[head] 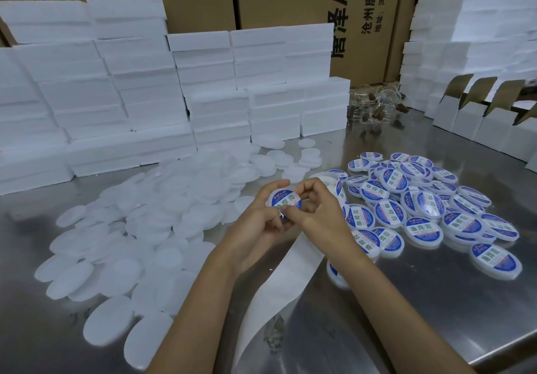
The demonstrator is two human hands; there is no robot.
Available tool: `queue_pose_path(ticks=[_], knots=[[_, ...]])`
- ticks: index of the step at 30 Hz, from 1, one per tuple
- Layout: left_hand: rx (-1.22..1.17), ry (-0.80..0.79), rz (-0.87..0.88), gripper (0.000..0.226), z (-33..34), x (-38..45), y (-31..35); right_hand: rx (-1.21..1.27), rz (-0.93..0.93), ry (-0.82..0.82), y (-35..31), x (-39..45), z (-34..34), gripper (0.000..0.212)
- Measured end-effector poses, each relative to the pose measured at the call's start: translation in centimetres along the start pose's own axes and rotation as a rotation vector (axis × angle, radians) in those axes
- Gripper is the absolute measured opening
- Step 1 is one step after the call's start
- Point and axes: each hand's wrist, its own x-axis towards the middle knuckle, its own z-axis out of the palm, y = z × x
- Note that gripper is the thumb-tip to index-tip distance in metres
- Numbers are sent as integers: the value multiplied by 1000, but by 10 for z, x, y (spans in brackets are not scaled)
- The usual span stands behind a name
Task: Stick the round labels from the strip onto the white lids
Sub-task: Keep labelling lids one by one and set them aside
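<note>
At frame centre, a white lid (284, 202) is gripped by the left hand (261, 222) while its blue label is pinched down by the right hand (312, 210). A crooked or creased label could be caused by uneven pressing.

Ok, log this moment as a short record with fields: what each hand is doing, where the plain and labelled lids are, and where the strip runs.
left hand: holds the lid being labelled
right hand: fingers press on that lid's label
plain lids: heap left of the hands on the metal table
labelled lids: pile on the right
backing strip: runs from under the hands toward the near edge
</note>
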Motion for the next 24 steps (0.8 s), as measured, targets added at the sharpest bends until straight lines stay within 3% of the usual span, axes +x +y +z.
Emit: queue_pose_path(ticks=[10, 19, 24], knots=[[270, 37, 29, 77, 8, -4, 1, -36, -47, 36, 9, 1, 3, 28], [262, 67, 19, 83, 12, -6, -2, -249, -109, 132, 16, -3, 5, 27], [140, 48, -7, 78, 6, -6, 1, -409, -152, 137, 17, -2, -1, 30]])
